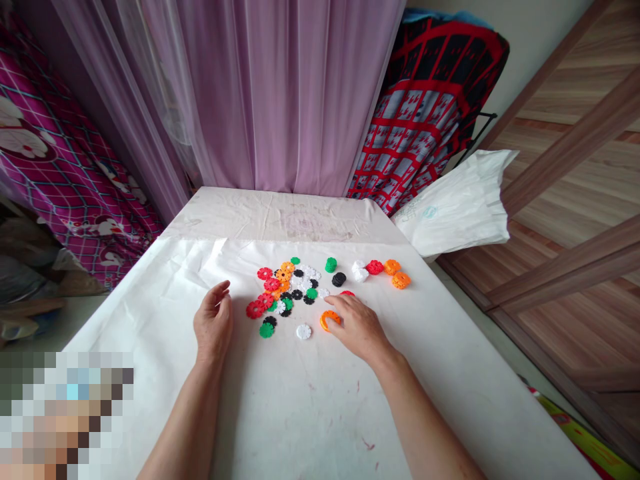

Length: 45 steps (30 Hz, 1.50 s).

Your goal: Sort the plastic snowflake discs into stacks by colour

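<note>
1. Bare forearms are stretched over a white cloth-covered table; hands are held well apart.
2. Orange, round, notched plastic discs are framed by the right hand's thumb and fingers, just to its left; grip cannot be told.
3. Left hand is farther off, loosely curled, nothing seen in it.
4. Orange discs are laid flat; no long axis or pointing direction is shown.

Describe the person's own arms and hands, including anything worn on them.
The left hand and right hand are bare, with no gloves, rings or watch visible. Both forearms are uncovered as far as the picture shows, without sleeves, cables or noticeable markings.
</note>
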{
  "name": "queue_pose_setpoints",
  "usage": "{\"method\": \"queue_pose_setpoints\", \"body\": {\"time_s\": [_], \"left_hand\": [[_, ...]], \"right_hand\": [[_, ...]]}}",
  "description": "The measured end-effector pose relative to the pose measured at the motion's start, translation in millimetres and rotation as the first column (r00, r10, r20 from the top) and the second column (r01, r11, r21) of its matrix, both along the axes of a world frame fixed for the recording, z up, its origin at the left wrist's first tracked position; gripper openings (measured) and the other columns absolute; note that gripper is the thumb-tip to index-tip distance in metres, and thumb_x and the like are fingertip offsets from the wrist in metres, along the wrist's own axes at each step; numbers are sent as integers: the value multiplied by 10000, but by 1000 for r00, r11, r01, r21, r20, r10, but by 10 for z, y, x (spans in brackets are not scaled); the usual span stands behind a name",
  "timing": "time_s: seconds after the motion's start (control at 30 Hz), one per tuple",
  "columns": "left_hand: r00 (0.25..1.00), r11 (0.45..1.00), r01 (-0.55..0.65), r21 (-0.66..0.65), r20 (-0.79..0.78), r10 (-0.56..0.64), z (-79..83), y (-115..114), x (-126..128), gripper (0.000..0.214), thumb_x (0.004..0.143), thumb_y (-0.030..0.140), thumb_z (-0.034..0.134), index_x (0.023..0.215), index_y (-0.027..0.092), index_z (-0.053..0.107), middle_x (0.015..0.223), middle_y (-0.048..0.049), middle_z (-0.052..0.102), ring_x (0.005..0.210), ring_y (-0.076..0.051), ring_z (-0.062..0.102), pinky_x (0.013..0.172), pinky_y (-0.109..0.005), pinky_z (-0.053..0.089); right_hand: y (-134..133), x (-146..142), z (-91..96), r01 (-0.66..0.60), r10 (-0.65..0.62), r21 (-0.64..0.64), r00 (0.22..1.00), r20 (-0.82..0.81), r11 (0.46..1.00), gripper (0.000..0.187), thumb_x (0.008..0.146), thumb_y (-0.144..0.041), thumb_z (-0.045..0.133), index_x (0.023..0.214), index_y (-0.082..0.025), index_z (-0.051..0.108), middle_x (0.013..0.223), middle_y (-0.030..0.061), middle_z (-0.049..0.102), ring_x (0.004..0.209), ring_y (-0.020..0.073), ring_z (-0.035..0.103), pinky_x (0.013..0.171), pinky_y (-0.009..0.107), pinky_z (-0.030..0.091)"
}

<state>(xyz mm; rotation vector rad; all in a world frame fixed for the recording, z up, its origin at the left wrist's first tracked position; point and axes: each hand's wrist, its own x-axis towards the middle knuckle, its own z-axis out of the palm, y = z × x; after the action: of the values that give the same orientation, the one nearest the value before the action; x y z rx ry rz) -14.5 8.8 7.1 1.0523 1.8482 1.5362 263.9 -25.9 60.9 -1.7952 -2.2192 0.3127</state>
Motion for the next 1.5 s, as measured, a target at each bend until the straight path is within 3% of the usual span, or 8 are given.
{"method": "queue_pose_setpoints", "body": {"time_s": [0.13, 0.33, 0.6, 0.77, 0.9, 1.03, 1.17, 1.5], "left_hand": [[1000, 1000, -2, 3, 4, 2, -7, 4, -9, 353, 757, 295, 536, 1063, 225, 699, 1071, -63, 739, 1046, -225, 678, 1011, -406, 490], [1000, 999, 2, 35, 15, -2, -77, 26, -56, 368, 756, 289, 533, 1081, 227, 693, 1057, -61, 733, 1049, -225, 675, 994, -407, 495], [999, 1000, 6, 29, 38, -7, -52, 19, -36, 358, 768, 291, 535, 1088, 233, 686, 1122, -62, 725, 1069, -226, 672, 1009, -409, 486], [998, 1000, -9, 8, 58, 8, -14, 2, -26, 347, 764, 307, 553, 1072, 239, 696, 1091, -56, 732, 1078, -231, 669, 1035, -425, 474], [999, 1000, -5, -6, 54, 6, 6, -5, -17, 351, 758, 295, 553, 1074, 243, 697, 1082, -52, 735, 1072, -230, 672, 1033, -421, 481], [1000, 1000, -10, -18, 24, 11, 37, -2, 0, 340, 757, 283, 544, 1055, 237, 701, 1076, -52, 740, 1051, -224, 680, 1015, -404, 496], [1000, 1000, -19, -19, 10, 19, 43, -7, -1, 342, 757, 286, 538, 1052, 228, 702, 1092, -61, 737, 1049, -228, 680, 1018, -414, 493], [1000, 1000, -5, -12, -18, 5, 0, -4, -25, 364, 756, 320, 552, 1076, 237, 703, 1062, -58, 736, 1065, -238, 669, 1044, -436, 468]], "right_hand": [[203, -343, 64, -148, 148, 29, 989, -28, 989, 282, 891, -134, 517, 1062, -254, 706, 1127, 37, 696, 1069, 193, 600, 935, 317, 458], [527, -1021, -118, -462, 462, 17, 887, 24, 887, 318, 898, -205, 574, 1197, -280, 655, 1188, 37, 656, 1111, 205, 559, 939, 341, 465], [773, -1135, -114, -461, 467, -84, 880, 89, 883, 314, 847, -221, 643, 1158, -184, 664, 1159, 92, 675, 1125, 220, 583, 956, 320, 457], [737, -909, 28, -326, 326, 10, 944, -49, 945, 402, 820, -217, 650, 1220, -212, 611, 1191, 75, 669, 1097, 216, 603, 938, 338, 470], [592, -325, 94, -68, 82, 84, 981, -173, 994, 403, 793, -206, 656, 1191, -243, 607, 1175, 40, 677, 1093, 195, 611, 958, 336, 459], [447, 315, 85, 141, -136, 29, 984, -117, 990, 355, 768, -182, 650, 1121, -223, 636, 1110, 37, 692, 1012, 194, 632, 887, 323, 471], [362, 572, 49, 146, -146, -4, 988, -56, 989, 263, 768, -196, 651, 1027, -239, 663, 1086, 20, 694, 1010, 193, 631, 866, 313, 466], [344, 510, -52, 102, -102, 4, 995, -14, 995, 311, 825, -204, 620, 1132, -239, 662, 1162, 42, 678, 1098, 196, 611, 915, 311, 463]]}}
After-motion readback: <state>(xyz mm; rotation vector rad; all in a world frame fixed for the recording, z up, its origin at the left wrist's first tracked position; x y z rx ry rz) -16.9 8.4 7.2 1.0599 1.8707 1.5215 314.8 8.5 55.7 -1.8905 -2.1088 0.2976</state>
